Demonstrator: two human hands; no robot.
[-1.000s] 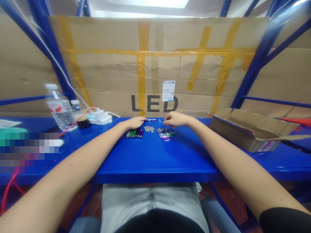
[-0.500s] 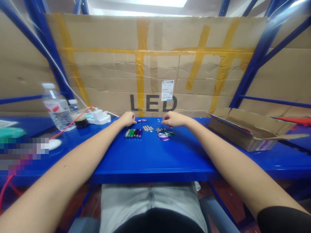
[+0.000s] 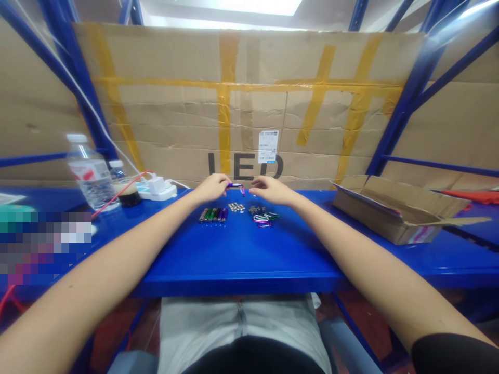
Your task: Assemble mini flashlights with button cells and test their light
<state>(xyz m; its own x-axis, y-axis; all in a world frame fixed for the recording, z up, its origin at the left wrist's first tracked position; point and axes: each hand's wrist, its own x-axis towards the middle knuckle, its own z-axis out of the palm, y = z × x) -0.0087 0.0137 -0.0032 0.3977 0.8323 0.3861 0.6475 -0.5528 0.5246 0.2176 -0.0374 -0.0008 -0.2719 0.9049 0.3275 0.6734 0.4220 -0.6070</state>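
Note:
My left hand point(image 3: 213, 188) is closed on one end of a slim purple metal tube point(image 3: 235, 185), held level above the back of the blue table. A small purple piece point(image 3: 243, 192) hangs at the tube's free end; its exact shape is too small to tell. Just right of it, my right hand point(image 3: 270, 190) has thumb and fingers apart, with nothing visible between them. Below the hands lie a row of silver, green, black and purple tubes point(image 3: 213, 215), several small round silver pieces point(image 3: 236, 207), small metal fittings point(image 3: 257, 210) and coloured carabiners point(image 3: 266, 218).
An open cardboard box point(image 3: 393, 208) stands on the right. To the left are a water bottle point(image 3: 91, 174), a bottle of dark liquid point(image 3: 127, 189) and a white power strip point(image 3: 159, 190) with cables. A large taped cardboard sheet point(image 3: 175, 119) closes off the back.
My left hand has raised the purple tube and brought it rightward. My right hand has lifted from near the metal fittings and its fingers have parted. A purple piece now hangs at the tube's end.

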